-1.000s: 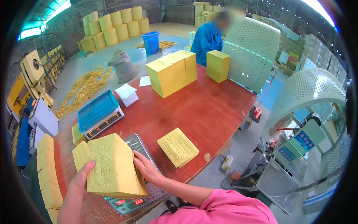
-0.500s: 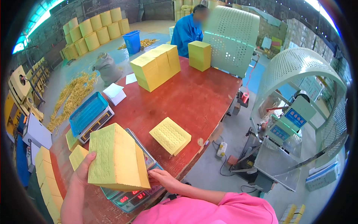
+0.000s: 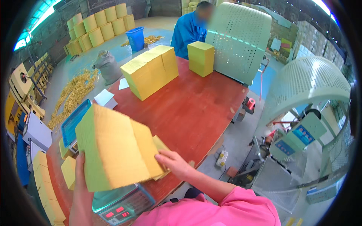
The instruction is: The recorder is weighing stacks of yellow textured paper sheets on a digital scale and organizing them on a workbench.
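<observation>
A thick stack of yellow paper [image 3: 120,147] is held tilted between my two hands, with seams running across its long side. My left hand [image 3: 80,169] is closed against its left end, mostly behind it. At the right end, the fingers of my right hand [image 3: 171,160] press on the paper. Below the stack is a digital scale [image 3: 124,203] with a lit red display; part of its pan shows. A smaller yellow paper stack [image 3: 161,143] lies on the red table behind the held one and is largely covered by it.
Three joined yellow paper blocks [image 3: 151,73] and a single block [image 3: 201,60] stand on the red table [image 3: 188,101]. A second scale with a blue tray [image 3: 73,120] is at the left. A person in blue [image 3: 186,32] works beyond, by a perforated guard [image 3: 239,45]. Machinery [image 3: 294,139] stands right.
Both hands have raised the yellow paper stack off the scale and tilted it, bringing it over the smaller stack. My right hand has moved up along its right end.
</observation>
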Available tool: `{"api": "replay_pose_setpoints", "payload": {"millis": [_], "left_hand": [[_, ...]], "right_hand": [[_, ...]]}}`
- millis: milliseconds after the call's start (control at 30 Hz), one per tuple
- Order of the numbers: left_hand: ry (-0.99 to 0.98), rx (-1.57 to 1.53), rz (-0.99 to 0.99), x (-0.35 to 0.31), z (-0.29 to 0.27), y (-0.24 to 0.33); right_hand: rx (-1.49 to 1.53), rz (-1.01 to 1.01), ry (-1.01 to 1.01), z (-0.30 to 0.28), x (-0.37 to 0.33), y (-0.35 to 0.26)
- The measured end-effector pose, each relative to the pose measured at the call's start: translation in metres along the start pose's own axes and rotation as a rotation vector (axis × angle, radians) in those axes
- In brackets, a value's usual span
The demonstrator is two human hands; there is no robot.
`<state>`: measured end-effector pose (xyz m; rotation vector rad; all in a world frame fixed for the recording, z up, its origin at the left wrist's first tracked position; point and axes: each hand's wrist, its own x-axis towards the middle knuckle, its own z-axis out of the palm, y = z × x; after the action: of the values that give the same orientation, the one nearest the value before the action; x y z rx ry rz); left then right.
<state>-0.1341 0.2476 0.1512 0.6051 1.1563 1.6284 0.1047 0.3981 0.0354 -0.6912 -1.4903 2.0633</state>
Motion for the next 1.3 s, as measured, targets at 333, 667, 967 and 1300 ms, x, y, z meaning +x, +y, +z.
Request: {"api": "replay_pose_setpoints", "payload": {"millis": [333,667,967,1300], "left_hand": [[-0.084,-0.068,-0.179,0.245,0.143,-0.132],[-0.02,0.13,-0.355,0.389,0.253,-0.169],[0.04,0.285,-0.205,0.486,0.304,-0.181],[0.021,0.28,-0.21,0.561,0.314,-0.181]], "right_hand": [[0.022,0.077,0.232,-0.259,0.131,0.001],[0.033,0.108,0.421,-0.399,0.251,0.01],[-0.411,-0.349,0.667,-0.405,0.265,0.004],[-1.002,-0.404,0.832,-0.433,0.318,-0.006]]}}
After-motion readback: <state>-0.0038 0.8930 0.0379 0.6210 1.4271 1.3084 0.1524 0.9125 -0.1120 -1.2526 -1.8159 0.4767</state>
